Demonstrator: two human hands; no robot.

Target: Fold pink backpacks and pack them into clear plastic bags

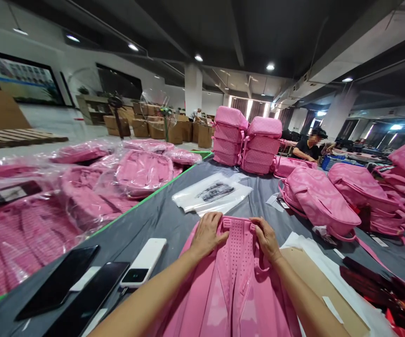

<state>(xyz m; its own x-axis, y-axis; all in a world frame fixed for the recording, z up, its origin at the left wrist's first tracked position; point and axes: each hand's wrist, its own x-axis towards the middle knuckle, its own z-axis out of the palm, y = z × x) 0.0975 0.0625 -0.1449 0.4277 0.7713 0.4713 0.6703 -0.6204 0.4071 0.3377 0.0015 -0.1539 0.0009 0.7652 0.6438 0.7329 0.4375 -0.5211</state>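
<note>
A pink fabric backpack with a perforated panel (236,271) lies on a grey cloth-covered bench (179,230), its top edge gripped between a person's left hand (206,236) and right hand (267,241) (the right's exact hold is hard to see).

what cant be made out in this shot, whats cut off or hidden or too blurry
In the head view:
- held backpack: lower end cut off by the bottom edge; far side hidden by its near face
- black phone nearest the white device: lower end cut off by the bottom edge
- black print on the plastic: too blurred to read
</note>
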